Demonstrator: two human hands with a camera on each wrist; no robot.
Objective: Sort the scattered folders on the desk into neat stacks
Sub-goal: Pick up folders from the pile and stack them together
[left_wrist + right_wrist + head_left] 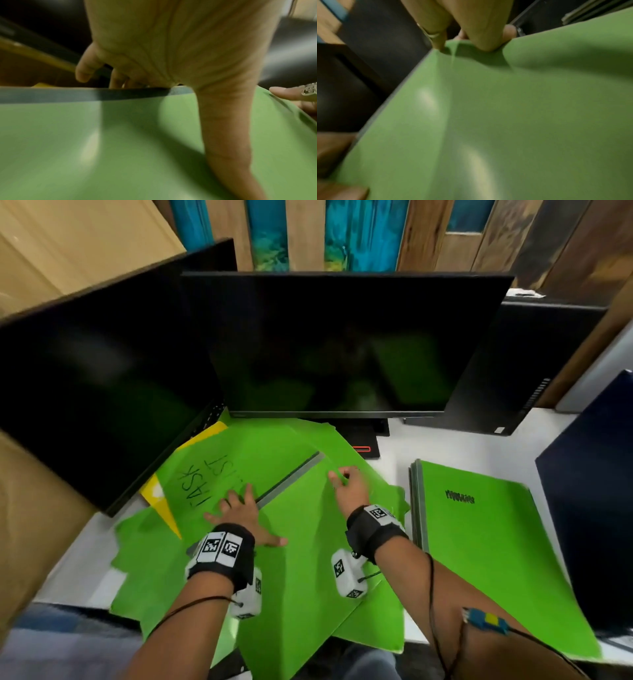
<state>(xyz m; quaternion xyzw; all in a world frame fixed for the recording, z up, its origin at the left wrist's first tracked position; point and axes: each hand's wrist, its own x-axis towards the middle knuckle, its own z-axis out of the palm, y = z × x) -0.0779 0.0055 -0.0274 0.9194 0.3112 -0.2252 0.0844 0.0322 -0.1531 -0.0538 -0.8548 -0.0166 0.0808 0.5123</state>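
Note:
Several green folders lie fanned across the white desk [394,460]. My left hand [239,508] grips the top green folder [301,559] at its grey spine [291,477]. In the left wrist view the left hand [171,75] has its fingers curled over the spine [51,94] and its thumb flat on the cover [85,135]. My right hand [347,484] pinches the same folder's far edge. The right wrist view has the right hand [471,40] with its thumb on top of the cover [505,121] and fingers behind. A neat stack of green folders [479,542] lies to the right.
Underneath lie a green folder marked TASK LIST [205,474] and a yellow folder [154,491]. Two dark monitors [342,344] [102,388] stand close behind the pile. A black computer case [513,371] sits at the back right, and a dark blue panel [589,508] borders the stack.

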